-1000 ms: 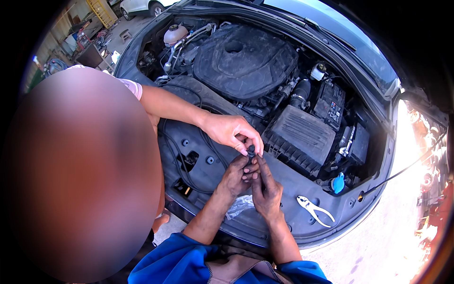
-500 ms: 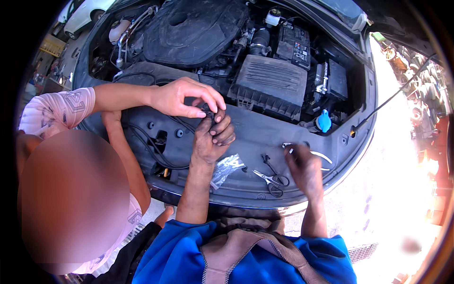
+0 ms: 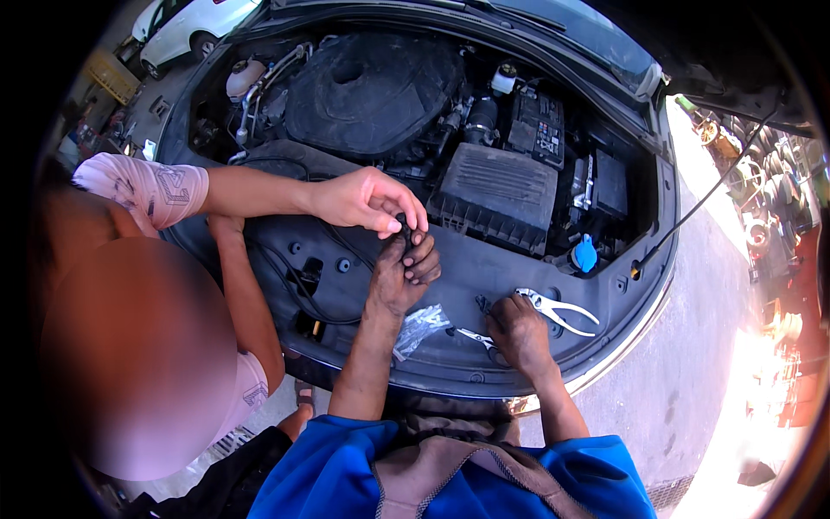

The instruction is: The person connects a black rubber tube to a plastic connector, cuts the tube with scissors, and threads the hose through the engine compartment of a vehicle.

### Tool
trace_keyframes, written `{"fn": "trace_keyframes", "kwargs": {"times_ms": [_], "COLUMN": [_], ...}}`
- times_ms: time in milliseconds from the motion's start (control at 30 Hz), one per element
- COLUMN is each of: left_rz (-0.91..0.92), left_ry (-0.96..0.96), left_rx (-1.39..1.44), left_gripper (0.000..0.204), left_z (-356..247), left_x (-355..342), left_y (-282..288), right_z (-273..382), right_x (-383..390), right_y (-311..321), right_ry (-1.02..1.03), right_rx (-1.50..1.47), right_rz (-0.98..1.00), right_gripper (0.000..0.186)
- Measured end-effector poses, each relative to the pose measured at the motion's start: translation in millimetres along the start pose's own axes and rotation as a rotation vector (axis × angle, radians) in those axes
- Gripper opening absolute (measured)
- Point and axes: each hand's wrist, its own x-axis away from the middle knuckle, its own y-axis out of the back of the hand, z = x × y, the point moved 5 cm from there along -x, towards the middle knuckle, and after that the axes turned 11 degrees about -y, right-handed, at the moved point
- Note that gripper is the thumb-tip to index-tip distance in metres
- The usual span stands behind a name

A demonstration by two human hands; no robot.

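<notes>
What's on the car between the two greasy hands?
In the head view, a clear crinkled plastic bag lies on the black front panel between the left hand and right hand.

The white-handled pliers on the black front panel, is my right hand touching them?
Cannot tell. In the head view the right hand rests on the black front panel beside the white-handled pliers, hiding any contact.

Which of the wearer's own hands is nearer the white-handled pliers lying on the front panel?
Right. The right hand rests on the panel right beside the white-handled pliers, at their jaw end. The left hand is farther left and up, fingers meeting a co-worker's hand on a small dark part.
</notes>
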Motion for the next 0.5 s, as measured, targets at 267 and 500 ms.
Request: {"fn": "trace_keyframes", "kwargs": {"times_ms": [267,500], "left_rz": [0.006,-0.014], "left_ry": [-0.022,-0.115], "left_rx": [0.166,-0.070], "left_gripper": [0.025,0.028], "left_z": [0.8,-11.9], "left_x": [-1.3,4.7], "left_y": [-13.3,-20.1], "right_z": [55.3,96.6], "right_x": [-51.8,-83.9], "right_y": [23.6,8.8], "right_ry": [-0.037,-0.123], "right_rx": [-0.494,-0.840], "right_rz": [-0.148,-0.203], "right_gripper": [0.024,0.019]}}
